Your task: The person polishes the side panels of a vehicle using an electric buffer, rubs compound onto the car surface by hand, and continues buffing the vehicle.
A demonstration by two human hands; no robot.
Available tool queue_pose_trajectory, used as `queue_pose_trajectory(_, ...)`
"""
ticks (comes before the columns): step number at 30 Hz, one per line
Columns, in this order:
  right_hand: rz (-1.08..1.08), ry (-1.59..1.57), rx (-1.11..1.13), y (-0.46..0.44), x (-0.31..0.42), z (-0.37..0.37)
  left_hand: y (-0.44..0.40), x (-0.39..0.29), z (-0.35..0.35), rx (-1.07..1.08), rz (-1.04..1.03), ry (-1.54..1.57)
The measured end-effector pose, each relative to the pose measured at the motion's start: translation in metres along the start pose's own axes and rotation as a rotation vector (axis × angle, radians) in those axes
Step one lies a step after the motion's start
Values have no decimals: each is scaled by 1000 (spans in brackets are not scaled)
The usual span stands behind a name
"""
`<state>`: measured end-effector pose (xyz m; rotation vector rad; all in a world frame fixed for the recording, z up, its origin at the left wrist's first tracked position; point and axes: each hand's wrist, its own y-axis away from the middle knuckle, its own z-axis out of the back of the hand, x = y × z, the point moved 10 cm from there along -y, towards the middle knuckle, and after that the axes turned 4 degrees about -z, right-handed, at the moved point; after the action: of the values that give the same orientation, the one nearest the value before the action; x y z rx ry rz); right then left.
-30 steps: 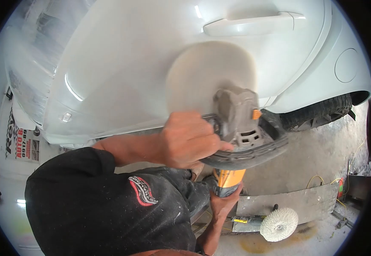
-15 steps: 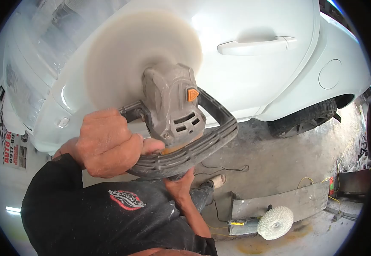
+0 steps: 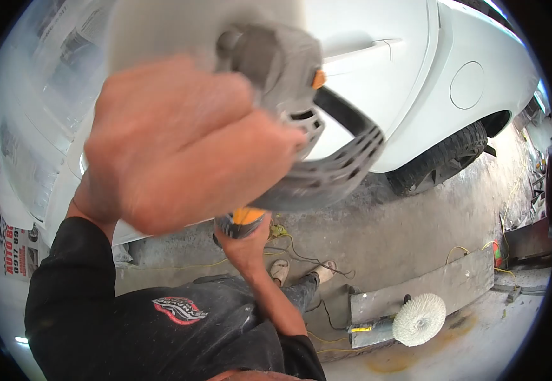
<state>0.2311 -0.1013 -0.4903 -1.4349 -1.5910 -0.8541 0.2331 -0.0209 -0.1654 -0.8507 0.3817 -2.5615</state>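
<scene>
Car body (image 3: pixel 485 57): white paint, smooth, glossy. Polisher (image 3: pixel 275 60): grey metal-looking housing, matt. Loop handle (image 3: pixel 346 171): black plastic, matt, ribbed. Pale disc (image 3: pixel 162 32): blurred, texture unclear. Round pad (image 3: pixel 419 320): white, fluffy. Tyre (image 3: pixel 444 157): matt black rubber, treaded. Shirt (image 3: pixel 143 336): dark cloth, dust-specked. Floor (image 3: pixel 327 235): dull grey concrete.

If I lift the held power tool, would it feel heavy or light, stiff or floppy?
The power tool is probably heavy, since left hand and right hand both grip it. Its thick loop handle looks stiff, unlikely to bend.
</scene>
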Motion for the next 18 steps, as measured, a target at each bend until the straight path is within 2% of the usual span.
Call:
queue_pose_trajectory(3, -47, 97, 97, 23, -25, 8, 23, -10, -2, 22, 105, 29)
queue_pose_trajectory(6, -186, 151, 151, 46, -43, 30, 46, -18, -7, 106, 198, 57)
queue_pose_trajectory(12, -339, 192, 98, 66, -19, 75, 38, -14, -24, 134, 319, 243)
queue_pose_trajectory(15, -330, 276, 61, 72, -10, 100, 29, -17, -38, 114, 296, 297)
queue_pose_trajectory(18, -349, 295, 8, 73, 5, 120, 22, -19, -51, 45, 362, 293)
